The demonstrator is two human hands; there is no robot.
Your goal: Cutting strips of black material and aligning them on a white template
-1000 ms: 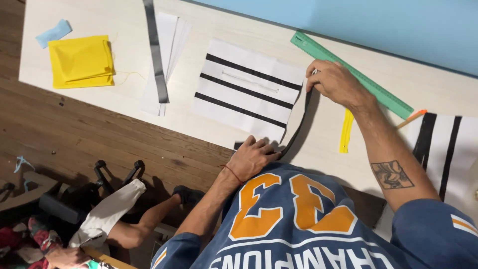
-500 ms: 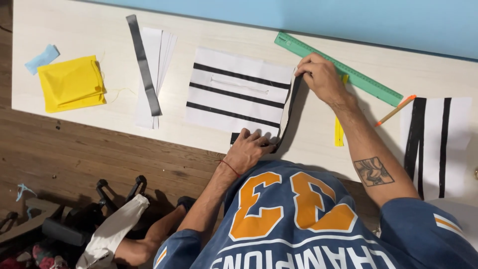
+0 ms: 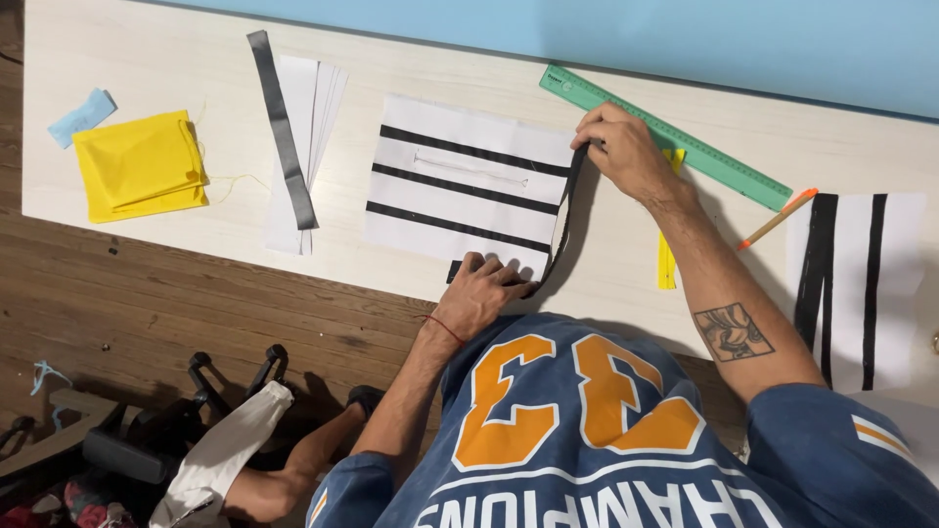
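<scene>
A white fabric panel (image 3: 460,196) with three black stripes lies flat on the pale wooden table (image 3: 626,254). A loose black strip (image 3: 565,220) runs along its right edge, bowed slightly outward. My left hand (image 3: 484,293) presses the near end of the strip down at the panel's lower edge. My right hand (image 3: 621,152) pinches the far end at the panel's upper right corner, just beside a green ruler (image 3: 685,147).
A yellow strip (image 3: 666,264) and an orange pencil (image 3: 778,218) lie right of my right forearm, then a second striped panel (image 3: 851,274). To the left are a grey strip (image 3: 282,127) on white sheets, folded yellow cloth (image 3: 142,164) and a light blue scrap (image 3: 83,115). A chair base (image 3: 147,430) stands on the floor.
The view has shifted a little. The black strip now lies closer along the panel's right edge and looks narrower. Both hands keep their hold on its ends.
</scene>
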